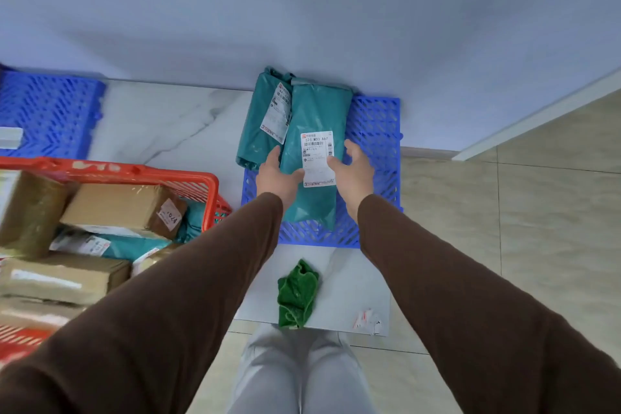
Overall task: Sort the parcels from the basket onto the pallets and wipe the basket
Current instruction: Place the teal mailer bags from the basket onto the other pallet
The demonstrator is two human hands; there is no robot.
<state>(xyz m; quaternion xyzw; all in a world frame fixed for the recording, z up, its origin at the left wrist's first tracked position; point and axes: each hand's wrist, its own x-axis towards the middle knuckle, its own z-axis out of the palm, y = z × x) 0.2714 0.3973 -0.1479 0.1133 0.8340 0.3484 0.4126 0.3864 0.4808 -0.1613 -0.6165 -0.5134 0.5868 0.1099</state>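
Both hands, left hand (pixel 277 175) and right hand (pixel 354 168), grasp a teal parcel (pixel 314 118) lying on the blue pallet (pixel 376 131) beside another. The red basket (pixel 111 171), left, holds many parcels; green cloth (pixel 297 294) lies unused nearby.

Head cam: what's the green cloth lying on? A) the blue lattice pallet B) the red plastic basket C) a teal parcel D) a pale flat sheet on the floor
D: the crumpled green cloth lies on the pale flat sheet on the floor, in front of the blue lattice pallet.
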